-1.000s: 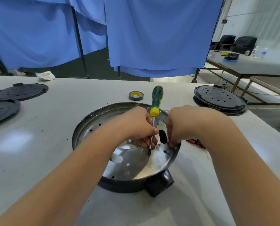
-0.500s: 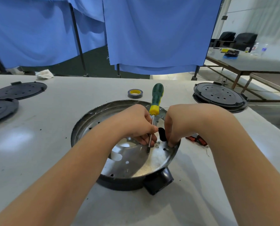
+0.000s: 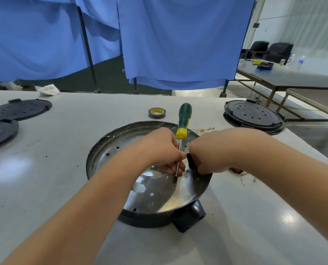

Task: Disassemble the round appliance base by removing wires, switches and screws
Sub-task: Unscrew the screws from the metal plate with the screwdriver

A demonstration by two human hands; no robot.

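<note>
While black perforated discs (image 3: 253, 113) are sitting near the table's (image 3: 63, 146) right edge, the left hand (image 3: 163, 148) is pinching a screwdriver (image 3: 180, 142) inside the round base (image 3: 109, 148); the right hand (image 3: 207, 152) is gripping a black part (image 3: 191, 162).

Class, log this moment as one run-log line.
left hand: grips screwdriver | right hand: pinches black part | round base: on table

The right hand (image 3: 207, 152) has lifted the black switch (image 3: 191, 163) slightly clear of the metal base (image 3: 121, 150); little else has moved.

One round base (image 3: 121, 150), one screwdriver (image 3: 184, 119), one tape roll (image 3: 157, 113), two hands (image 3: 163, 148) (image 3: 214, 152)
</note>
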